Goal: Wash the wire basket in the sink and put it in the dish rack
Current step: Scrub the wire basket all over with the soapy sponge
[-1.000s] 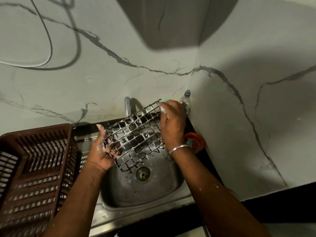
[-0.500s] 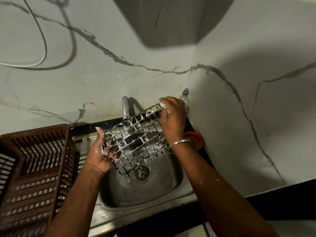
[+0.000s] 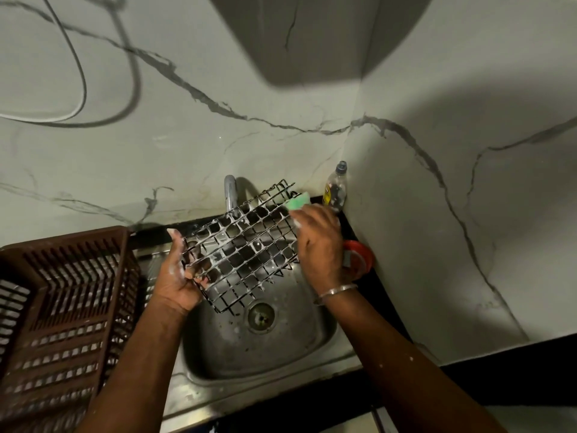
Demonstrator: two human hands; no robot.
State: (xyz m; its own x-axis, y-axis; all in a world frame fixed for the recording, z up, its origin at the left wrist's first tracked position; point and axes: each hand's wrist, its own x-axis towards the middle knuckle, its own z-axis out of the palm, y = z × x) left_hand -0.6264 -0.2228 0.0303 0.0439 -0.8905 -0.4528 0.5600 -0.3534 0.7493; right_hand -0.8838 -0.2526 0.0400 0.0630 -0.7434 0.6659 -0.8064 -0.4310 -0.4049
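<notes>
A soapy wire basket [image 3: 242,245] with a square grid is held tilted over the steel sink [image 3: 256,348]. My left hand [image 3: 179,276], flecked with foam, grips its lower left edge. My right hand [image 3: 321,245] presses a green sponge [image 3: 298,201] against the basket's upper right corner. The brown plastic dish rack [image 3: 62,310] stands to the left of the sink, with nothing visible inside it.
A curved tap [image 3: 230,192] rises behind the basket. A small plastic bottle [image 3: 335,189] stands in the wall corner, and a red round tub [image 3: 359,257] sits just right of the sink. The drain [image 3: 261,317] lies below the basket. Marble walls close in behind and right.
The basket has stayed over the sink, tilting slightly. My right hand has slid along its upper right edge, and the green sponge now shows beyond the fingertips.
</notes>
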